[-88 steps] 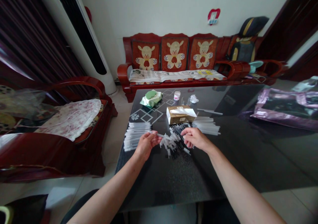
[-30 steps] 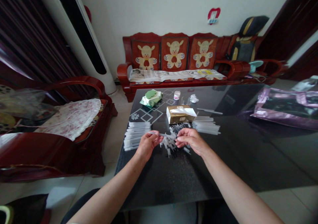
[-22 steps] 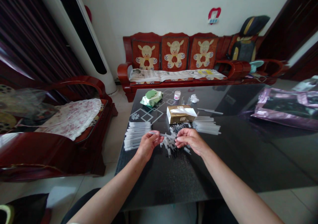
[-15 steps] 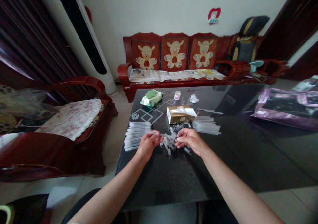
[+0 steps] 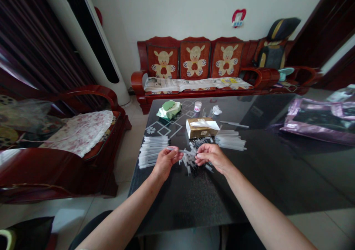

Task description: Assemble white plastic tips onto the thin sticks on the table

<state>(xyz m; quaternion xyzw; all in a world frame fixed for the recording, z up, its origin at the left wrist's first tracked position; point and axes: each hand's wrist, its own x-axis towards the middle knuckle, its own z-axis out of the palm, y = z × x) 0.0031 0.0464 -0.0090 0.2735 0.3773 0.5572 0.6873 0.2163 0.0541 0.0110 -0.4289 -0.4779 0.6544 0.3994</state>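
My left hand (image 5: 166,161) is closed around a slim whitish pen (image 5: 179,151), which lies nearly level and points to the right. My right hand (image 5: 213,157) is pinched at the far end of that pen; whatever small piece sits between its fingertips is too hidden to name. Below and between both hands lies a loose heap of short white pen caps (image 5: 189,159). Behind my right fingers is a bundle of thin dark-tipped pen parts (image 5: 197,143). Left of my left hand, whitish pens (image 5: 152,150) are laid side by side in a stack.
Another row of translucent white tubes (image 5: 230,140) lies right of a gold tissue box (image 5: 202,128). Farther back are a green wipes pack (image 5: 169,110), a small white jar (image 5: 198,106) and crumpled tissue (image 5: 216,110). A purple-edged plastic bag (image 5: 318,124) rests at the right.
Almost nothing differs. The pen between my hands has turned or tilted very slightly, while both hands keep their places above the heap.
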